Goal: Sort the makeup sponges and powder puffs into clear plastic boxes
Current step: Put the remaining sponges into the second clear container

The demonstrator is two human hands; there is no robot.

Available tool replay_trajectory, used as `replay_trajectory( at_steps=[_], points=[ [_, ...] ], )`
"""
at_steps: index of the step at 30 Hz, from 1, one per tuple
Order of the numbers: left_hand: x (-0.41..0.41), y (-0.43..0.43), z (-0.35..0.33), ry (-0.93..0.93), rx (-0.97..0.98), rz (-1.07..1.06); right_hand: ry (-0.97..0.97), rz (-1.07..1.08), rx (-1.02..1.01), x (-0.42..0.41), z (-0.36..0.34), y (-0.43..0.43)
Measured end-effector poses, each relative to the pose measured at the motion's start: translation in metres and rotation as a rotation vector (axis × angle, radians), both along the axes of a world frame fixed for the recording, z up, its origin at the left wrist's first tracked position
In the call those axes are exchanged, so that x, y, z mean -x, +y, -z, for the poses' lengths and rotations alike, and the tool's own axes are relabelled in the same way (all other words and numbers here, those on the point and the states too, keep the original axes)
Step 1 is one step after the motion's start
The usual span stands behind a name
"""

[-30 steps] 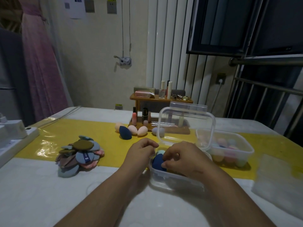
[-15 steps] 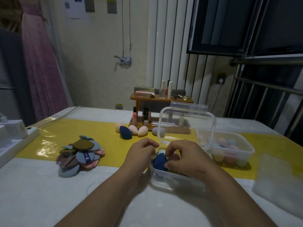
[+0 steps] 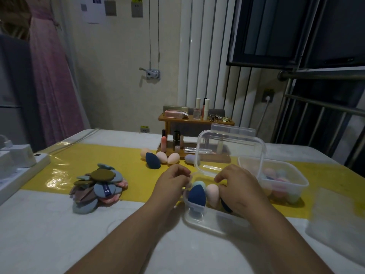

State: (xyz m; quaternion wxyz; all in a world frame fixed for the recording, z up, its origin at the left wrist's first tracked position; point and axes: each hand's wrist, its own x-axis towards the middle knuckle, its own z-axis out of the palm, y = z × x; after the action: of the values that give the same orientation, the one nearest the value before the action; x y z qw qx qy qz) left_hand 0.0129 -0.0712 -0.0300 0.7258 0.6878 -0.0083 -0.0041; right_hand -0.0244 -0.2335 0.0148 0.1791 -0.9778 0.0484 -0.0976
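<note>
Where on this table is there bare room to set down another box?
Bare white tabletop nearest the camera, bordered by the powder puff pile and the left hand. Crowded: loose sponges, open box, second box farther back.

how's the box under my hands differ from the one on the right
The near box has its lid standing open and the right hand inside; the right box is untouched. The near box overhangs the yellow runner's edge; the right box sits on it. Both are clear, holding sponges.
</note>
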Motion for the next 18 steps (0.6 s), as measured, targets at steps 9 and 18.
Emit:
replay_trajectory(
  at_steps=[9, 18],
  points=[
    [-0.052, 0.009, 0.006, -0.092, -0.710, -0.030, 0.006, 0.117, -0.022, -0.001, -0.004, -0.006],
    [-0.102, -0.021, 0.003, -0.263, -1.057, 0.091, -0.040, 0.082, -0.028, -0.001, -0.001, -0.009]
  ],
)
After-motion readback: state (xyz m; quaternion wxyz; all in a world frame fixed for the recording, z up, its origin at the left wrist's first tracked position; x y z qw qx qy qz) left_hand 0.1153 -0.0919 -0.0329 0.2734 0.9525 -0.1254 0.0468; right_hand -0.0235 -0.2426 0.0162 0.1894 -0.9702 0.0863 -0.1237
